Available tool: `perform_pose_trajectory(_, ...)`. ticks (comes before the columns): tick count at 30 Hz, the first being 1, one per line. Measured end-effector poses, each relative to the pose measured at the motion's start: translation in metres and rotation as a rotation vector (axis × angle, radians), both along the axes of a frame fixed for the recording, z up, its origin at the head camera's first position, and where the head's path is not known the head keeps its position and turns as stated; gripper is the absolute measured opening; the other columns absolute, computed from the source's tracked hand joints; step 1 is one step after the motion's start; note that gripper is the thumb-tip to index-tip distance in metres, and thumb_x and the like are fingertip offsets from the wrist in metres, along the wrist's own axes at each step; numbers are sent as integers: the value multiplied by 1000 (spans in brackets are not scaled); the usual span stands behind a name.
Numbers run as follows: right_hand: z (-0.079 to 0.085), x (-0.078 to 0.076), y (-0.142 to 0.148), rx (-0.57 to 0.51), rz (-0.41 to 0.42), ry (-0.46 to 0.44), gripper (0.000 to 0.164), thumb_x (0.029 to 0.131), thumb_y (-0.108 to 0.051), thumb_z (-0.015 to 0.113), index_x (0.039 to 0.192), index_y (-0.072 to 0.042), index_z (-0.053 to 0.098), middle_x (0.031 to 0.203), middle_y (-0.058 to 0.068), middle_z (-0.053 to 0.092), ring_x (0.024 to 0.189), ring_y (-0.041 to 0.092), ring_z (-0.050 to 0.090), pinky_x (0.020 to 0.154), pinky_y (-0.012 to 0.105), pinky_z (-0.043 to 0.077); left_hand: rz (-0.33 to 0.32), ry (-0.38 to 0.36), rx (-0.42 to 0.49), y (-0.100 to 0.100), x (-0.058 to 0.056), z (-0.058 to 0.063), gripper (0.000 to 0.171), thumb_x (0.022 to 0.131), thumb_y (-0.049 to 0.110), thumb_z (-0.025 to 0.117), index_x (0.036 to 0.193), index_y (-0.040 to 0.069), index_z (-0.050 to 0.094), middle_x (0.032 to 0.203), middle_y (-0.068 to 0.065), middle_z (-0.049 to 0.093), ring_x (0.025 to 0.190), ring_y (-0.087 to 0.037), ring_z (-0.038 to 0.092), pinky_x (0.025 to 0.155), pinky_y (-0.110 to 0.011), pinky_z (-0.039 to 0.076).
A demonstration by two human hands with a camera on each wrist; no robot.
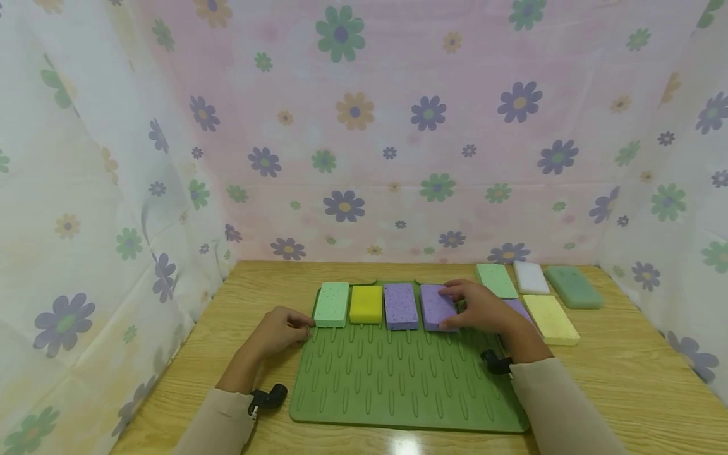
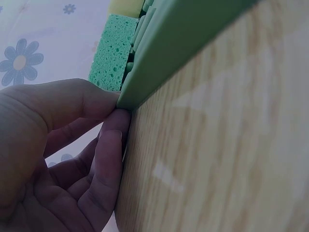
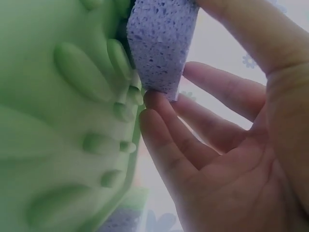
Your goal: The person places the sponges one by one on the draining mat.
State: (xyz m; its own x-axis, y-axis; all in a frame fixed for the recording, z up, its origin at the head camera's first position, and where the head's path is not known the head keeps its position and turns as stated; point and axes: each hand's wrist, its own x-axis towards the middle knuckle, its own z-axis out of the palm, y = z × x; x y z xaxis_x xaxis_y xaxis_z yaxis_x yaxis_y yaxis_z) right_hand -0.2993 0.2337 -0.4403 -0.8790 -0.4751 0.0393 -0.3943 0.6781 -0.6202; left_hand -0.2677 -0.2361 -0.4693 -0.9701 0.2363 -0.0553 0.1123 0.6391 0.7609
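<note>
A green ridged mat (image 1: 398, 379) lies on the wooden table. Along its far edge sit a mint green sponge (image 1: 332, 304), a yellow sponge (image 1: 366, 304) and a speckled purple sponge (image 1: 400, 306) in a row. At the row's right end is another purple sponge (image 1: 435, 303), held by my right hand (image 1: 478, 308). In the right wrist view, the thumb is on one side of this sponge (image 3: 161, 46) and fingertips touch its other end, close over the mat. My left hand (image 1: 281, 330) pinches the mat's left edge near the mint sponge, thumb and fingertips meeting at the rim.
Right of the mat lie more sponges: a mint one (image 1: 497, 280), a white one (image 1: 531, 278), a darker green one (image 1: 573, 287), a pale yellow one (image 1: 550, 320) and a purple one (image 1: 516, 308) partly hidden by my right hand. Flowered cloth (image 1: 392, 139) hangs behind and at both sides.
</note>
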Motion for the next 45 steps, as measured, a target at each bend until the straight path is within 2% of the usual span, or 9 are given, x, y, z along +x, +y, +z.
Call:
perform_pose_trajectory(10, 0, 0, -5, -17, -19, -55, 82, 83, -39, 88, 148, -1, 55, 163, 24, 36, 139, 46, 48, 104, 59, 50, 7, -5, 8, 0, 1, 0, 19, 93, 14, 76, 111, 11, 81, 103, -3, 75, 85, -14, 68, 71, -31, 59)
perform_pose_trajectory(20, -6, 0, -6, -8, -32, -58, 84, 82, -39, 89, 150, -3, 54, 165, 20, 34, 147, 45, 40, 108, 59, 47, -4, -16, 26, 0, 1, -1, 20, 94, 13, 74, 112, 10, 81, 101, -4, 75, 82, -15, 70, 70, -32, 60)
perform_pose_trajectory(27, -5, 0, -7, -30, -31, -68, 86, 83, -37, 88, 152, -2, 50, 165, 22, 32, 136, 44, 53, 99, 53, 54, -2, -19, 29, 1, 1, 0, 20, 94, 13, 74, 113, 10, 80, 101, -4, 75, 83, -15, 70, 71, -32, 60)
perform_pose_trajectory(34, -2, 1, -9, -19, -22, -54, 86, 84, -38, 87, 152, -1, 49, 164, 24, 33, 136, 44, 52, 98, 54, 54, -3, -22, 29, 0, 2, 1, 20, 95, 12, 73, 113, 9, 80, 101, -4, 74, 82, -15, 70, 70, -33, 60)
perform_pose_trajectory(45, -2, 0, -6, -13, -17, -65, 83, 84, -38, 87, 151, -4, 51, 163, 25, 33, 131, 44, 56, 97, 51, 56, -19, -15, 42, -1, -1, -4, 20, 94, 12, 74, 113, 8, 80, 101, -5, 75, 82, -15, 70, 70, -32, 61)
